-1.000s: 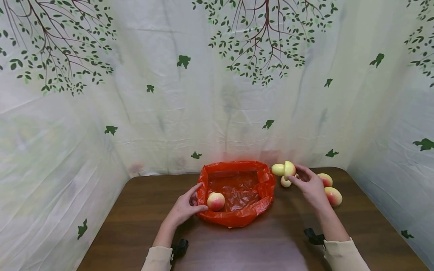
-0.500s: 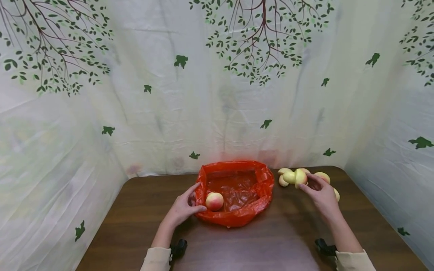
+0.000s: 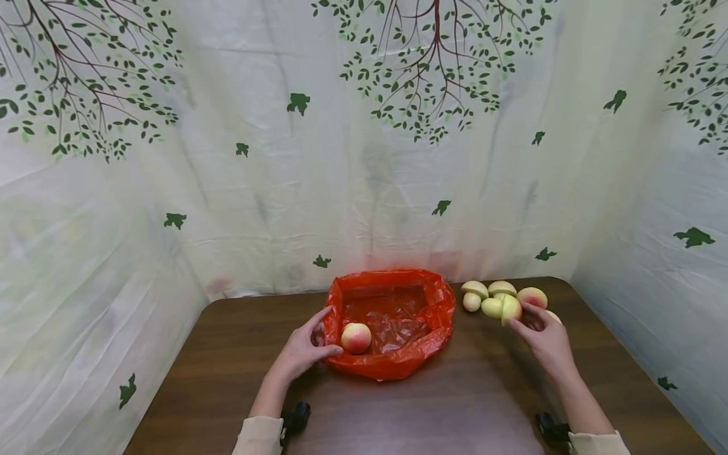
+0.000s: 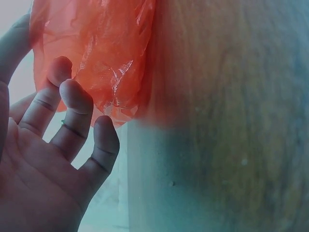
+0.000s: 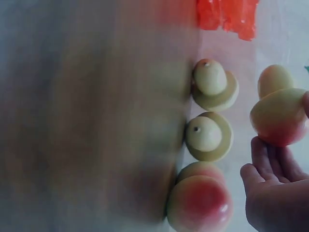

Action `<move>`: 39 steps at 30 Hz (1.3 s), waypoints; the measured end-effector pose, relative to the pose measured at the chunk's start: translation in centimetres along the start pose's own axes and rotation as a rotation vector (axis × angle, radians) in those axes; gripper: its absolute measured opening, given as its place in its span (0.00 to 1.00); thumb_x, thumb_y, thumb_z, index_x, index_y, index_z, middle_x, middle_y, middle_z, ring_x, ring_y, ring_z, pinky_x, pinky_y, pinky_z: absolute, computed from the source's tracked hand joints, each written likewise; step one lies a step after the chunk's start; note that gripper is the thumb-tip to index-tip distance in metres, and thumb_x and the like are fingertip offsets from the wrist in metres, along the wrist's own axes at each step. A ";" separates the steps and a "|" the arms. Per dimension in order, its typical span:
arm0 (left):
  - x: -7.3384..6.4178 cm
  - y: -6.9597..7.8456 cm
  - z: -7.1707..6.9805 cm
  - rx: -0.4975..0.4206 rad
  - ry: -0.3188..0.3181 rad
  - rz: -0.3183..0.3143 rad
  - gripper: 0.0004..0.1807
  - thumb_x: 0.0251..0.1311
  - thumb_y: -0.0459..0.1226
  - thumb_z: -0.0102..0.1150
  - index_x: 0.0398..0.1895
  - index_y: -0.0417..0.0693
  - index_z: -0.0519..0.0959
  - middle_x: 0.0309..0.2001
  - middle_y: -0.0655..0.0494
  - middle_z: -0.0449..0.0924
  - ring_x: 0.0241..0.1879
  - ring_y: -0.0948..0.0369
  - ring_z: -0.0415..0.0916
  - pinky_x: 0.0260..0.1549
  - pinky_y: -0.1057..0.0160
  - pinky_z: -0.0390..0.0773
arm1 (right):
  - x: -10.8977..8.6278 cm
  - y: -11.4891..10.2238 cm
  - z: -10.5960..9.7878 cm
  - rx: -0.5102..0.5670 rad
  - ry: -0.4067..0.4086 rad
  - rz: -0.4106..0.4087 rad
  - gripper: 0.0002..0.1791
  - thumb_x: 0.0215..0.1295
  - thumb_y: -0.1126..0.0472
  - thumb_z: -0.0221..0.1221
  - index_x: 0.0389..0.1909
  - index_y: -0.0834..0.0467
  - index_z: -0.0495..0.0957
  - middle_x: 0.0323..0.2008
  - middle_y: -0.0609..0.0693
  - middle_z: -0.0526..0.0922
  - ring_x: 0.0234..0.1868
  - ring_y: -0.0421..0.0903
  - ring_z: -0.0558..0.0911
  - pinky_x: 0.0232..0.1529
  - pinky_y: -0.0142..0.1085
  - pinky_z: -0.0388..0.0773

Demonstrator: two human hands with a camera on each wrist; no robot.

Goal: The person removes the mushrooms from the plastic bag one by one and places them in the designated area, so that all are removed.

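My left hand (image 3: 301, 347) holds the near left side of an open red plastic bag (image 3: 409, 366), thumb over the rim. In the left wrist view, loosely bent fingers (image 4: 77, 96) lie against the bag's outside. A round, pink-and-yellow mushroom cap (image 3: 356, 339) shows inside the bag; any stem is hidden. My right hand (image 3: 543, 338) pinches a toy mushroom (image 3: 510, 309) by its pink-tinged cap, the pale yellow stem pointing left. In the right wrist view this mushroom (image 5: 277, 113) appears apart from the others, between thumb and fingers.
Several more mushrooms (image 3: 474, 292) lie at the back right of the brown wooden table (image 3: 398, 417), one partly behind my right hand. A white curtain (image 3: 375, 158) printed with leafy branches hangs behind the table and along both sides.
My right hand has carried the held mushroom away from the bag's right side, rightward and slightly lower, over the other mushrooms. My left hand stays at the bag.
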State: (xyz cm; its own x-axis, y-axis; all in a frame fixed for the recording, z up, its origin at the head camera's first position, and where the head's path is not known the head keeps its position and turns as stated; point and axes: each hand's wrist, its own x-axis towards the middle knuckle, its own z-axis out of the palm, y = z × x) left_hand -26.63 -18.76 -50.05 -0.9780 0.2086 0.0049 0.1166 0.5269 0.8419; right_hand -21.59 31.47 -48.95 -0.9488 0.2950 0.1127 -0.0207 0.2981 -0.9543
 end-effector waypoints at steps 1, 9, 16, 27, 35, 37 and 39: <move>0.0 0.0 0.0 0.001 -0.001 -0.001 0.52 0.54 0.48 0.81 0.82 0.59 0.65 0.40 0.51 0.75 0.40 0.55 0.72 0.37 0.61 0.79 | 0.0 0.2 0.0 -0.005 -0.001 0.003 0.37 0.70 0.59 0.70 0.73 0.71 0.69 0.59 0.43 0.80 0.47 0.11 0.74 0.49 0.13 0.74; 0.2 0.0 0.0 0.005 0.003 -0.001 0.52 0.53 0.49 0.82 0.82 0.59 0.65 0.40 0.51 0.76 0.40 0.55 0.72 0.37 0.61 0.80 | 0.2 1.1 0.1 -0.026 0.012 0.028 0.35 0.72 0.60 0.69 0.74 0.71 0.68 0.70 0.64 0.74 0.45 0.09 0.71 0.48 0.11 0.73; 0.1 0.1 0.0 0.006 0.007 -0.009 0.52 0.54 0.49 0.81 0.82 0.60 0.65 0.40 0.51 0.75 0.40 0.56 0.71 0.36 0.61 0.79 | 0.2 1.7 -0.1 -0.048 -0.033 0.076 0.38 0.73 0.58 0.67 0.76 0.72 0.65 0.74 0.72 0.69 0.44 0.10 0.71 0.46 0.12 0.73; -0.2 -0.1 0.1 -0.013 0.006 -0.013 0.51 0.54 0.46 0.81 0.82 0.60 0.65 0.40 0.51 0.75 0.41 0.55 0.71 0.37 0.61 0.79 | 0.1 2.6 -0.4 -0.080 -0.059 0.127 0.40 0.74 0.54 0.66 0.77 0.71 0.63 0.75 0.72 0.68 0.43 0.10 0.69 0.46 0.12 0.72; -0.1 -0.1 0.0 -0.015 0.009 -0.013 0.51 0.55 0.46 0.81 0.82 0.60 0.65 0.41 0.51 0.75 0.42 0.56 0.71 0.38 0.61 0.79 | -0.1 2.4 -0.6 -0.090 -0.069 0.132 0.42 0.74 0.54 0.67 0.77 0.72 0.61 0.76 0.73 0.67 0.44 0.09 0.67 0.46 0.10 0.70; -0.1 -0.1 0.1 -0.016 0.010 -0.014 0.51 0.55 0.46 0.81 0.82 0.60 0.65 0.41 0.51 0.75 0.42 0.56 0.72 0.38 0.61 0.79 | -0.1 2.5 -0.6 -0.103 -0.070 0.145 0.42 0.74 0.54 0.67 0.77 0.72 0.61 0.76 0.72 0.67 0.44 0.09 0.66 0.45 0.10 0.70; -0.1 -0.2 0.1 -0.017 0.012 -0.013 0.51 0.55 0.46 0.81 0.82 0.60 0.65 0.41 0.51 0.76 0.42 0.56 0.72 0.39 0.61 0.79 | 0.0 2.6 -0.7 -0.110 -0.069 0.149 0.42 0.74 0.53 0.67 0.77 0.71 0.62 0.76 0.72 0.67 0.44 0.09 0.67 0.45 0.10 0.70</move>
State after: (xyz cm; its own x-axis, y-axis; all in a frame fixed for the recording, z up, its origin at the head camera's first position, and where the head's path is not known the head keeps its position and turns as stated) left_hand -26.56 -18.82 -50.22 -0.9814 0.1919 0.0000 0.1009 0.5157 0.8508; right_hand -21.41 32.85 -51.24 -0.9582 0.2817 -0.0507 0.1528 0.3538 -0.9228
